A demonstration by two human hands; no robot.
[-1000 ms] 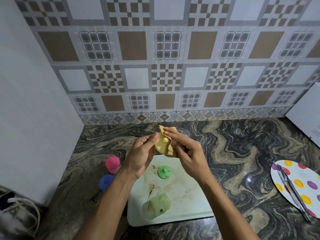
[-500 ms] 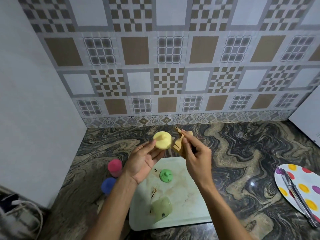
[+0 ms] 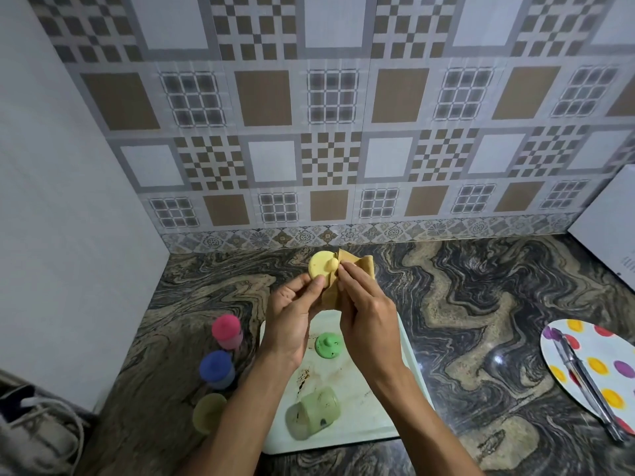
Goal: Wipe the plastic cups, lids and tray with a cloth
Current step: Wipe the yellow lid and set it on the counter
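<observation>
Above the swirled marble bench (image 3: pixel 481 304), the left hand (image 3: pixel 292 314) pinches a round, knobbed yellow lid (image 3: pixel 323 266). The right hand (image 3: pixel 367 314) presses a crumpled tan cloth (image 3: pixel 357 269) against it. Their wrists hide part of the stained white tray (image 3: pixel 360 424), where a translucent green cup (image 3: pixel 314 413) lies tipped.

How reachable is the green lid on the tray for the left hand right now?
Probably not yet. The green lid lies uncovered on the tray, beside the left hand, but that hand holds the yellow lid and would likely have to set it down first.
</observation>
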